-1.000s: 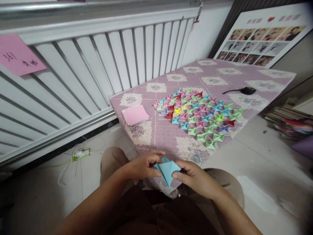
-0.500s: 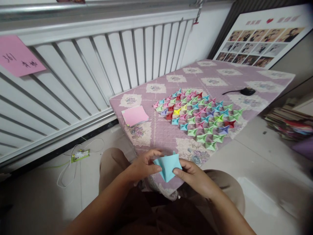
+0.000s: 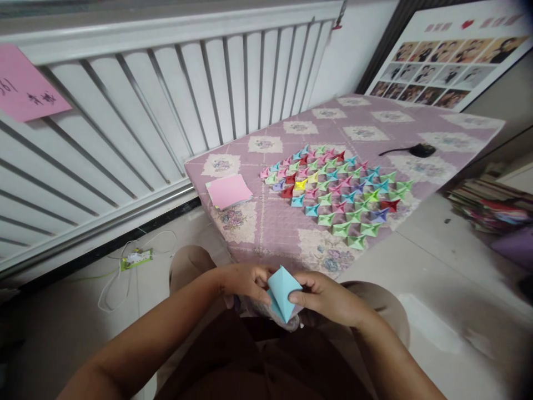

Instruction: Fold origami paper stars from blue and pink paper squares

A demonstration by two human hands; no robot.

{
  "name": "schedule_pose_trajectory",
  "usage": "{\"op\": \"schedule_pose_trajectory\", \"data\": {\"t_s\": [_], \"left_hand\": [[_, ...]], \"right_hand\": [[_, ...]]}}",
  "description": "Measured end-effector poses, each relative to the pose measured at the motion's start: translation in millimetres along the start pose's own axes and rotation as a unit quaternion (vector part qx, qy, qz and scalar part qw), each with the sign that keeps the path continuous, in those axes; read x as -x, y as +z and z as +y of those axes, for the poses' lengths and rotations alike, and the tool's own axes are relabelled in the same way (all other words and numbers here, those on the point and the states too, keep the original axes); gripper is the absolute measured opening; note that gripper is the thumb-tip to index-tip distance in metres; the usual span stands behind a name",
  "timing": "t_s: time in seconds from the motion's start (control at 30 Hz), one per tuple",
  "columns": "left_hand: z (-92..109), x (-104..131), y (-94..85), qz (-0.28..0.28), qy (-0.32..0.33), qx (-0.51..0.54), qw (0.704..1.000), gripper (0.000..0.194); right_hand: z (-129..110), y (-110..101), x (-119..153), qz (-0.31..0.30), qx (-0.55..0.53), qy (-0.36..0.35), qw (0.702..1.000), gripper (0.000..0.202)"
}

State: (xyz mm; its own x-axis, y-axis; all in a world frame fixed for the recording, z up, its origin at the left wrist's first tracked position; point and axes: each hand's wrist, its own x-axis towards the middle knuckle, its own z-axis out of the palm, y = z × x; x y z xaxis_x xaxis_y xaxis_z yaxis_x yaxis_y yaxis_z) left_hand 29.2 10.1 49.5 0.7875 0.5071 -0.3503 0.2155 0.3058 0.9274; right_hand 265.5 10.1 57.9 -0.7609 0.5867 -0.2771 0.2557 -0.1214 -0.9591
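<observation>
A light blue piece of folded paper [image 3: 285,290] is held between my two hands, just over the table's near corner. My left hand [image 3: 252,282] grips its left side, thumb toward me and fingers behind. On the right side, my right hand [image 3: 318,294] pinches it with the thumb on the front face; the other fingers are partly hidden behind. Beyond my hands, rows of small folded paper shapes [image 3: 326,201] in green, pink, blue, red and yellow stand on the table. A stack of pink paper sheets [image 3: 229,190] lies to their left.
The table has a purple floral tablecloth [image 3: 275,233]. A black object with a cable [image 3: 421,150] rests toward its right edge. A white radiator [image 3: 200,94] runs along the left, with a power strip [image 3: 136,259] on the floor. Piled books [image 3: 478,205] stand at right.
The blue paper has turned and looks narrower, its folded front face now pointing up and down. My hands have come closer together around it. The view has shifted slightly.
</observation>
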Motion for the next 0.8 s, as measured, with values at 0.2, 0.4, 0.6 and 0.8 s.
{"op": "schedule_pose_trajectory", "data": {"t_s": [0.2, 0.4, 0.6, 0.8], "left_hand": [[-12, -7, 5.2, 0.005, -0.074, 0.203, 0.976, 0.038], [-18, -6, 0.7, -0.041, -0.083, 0.256, 0.962, 0.046], [-15, -6, 1.5, -0.087, -0.076, 0.259, 0.959, 0.043], [-24, -12, 3.4, -0.037, -0.091, 0.292, 0.951, 0.044]], "right_hand": [[0, -4, -1, -0.003, -0.015, 0.001, 1.000, 0.029], [5, -8, -1, 0.000, -0.028, 0.004, 1.000, 0.032], [10, -7, -2, -0.016, -0.059, 0.005, 0.998, 0.034], [15, -7, -4, -0.016, -0.078, 0.003, 0.997, 0.033]]}}
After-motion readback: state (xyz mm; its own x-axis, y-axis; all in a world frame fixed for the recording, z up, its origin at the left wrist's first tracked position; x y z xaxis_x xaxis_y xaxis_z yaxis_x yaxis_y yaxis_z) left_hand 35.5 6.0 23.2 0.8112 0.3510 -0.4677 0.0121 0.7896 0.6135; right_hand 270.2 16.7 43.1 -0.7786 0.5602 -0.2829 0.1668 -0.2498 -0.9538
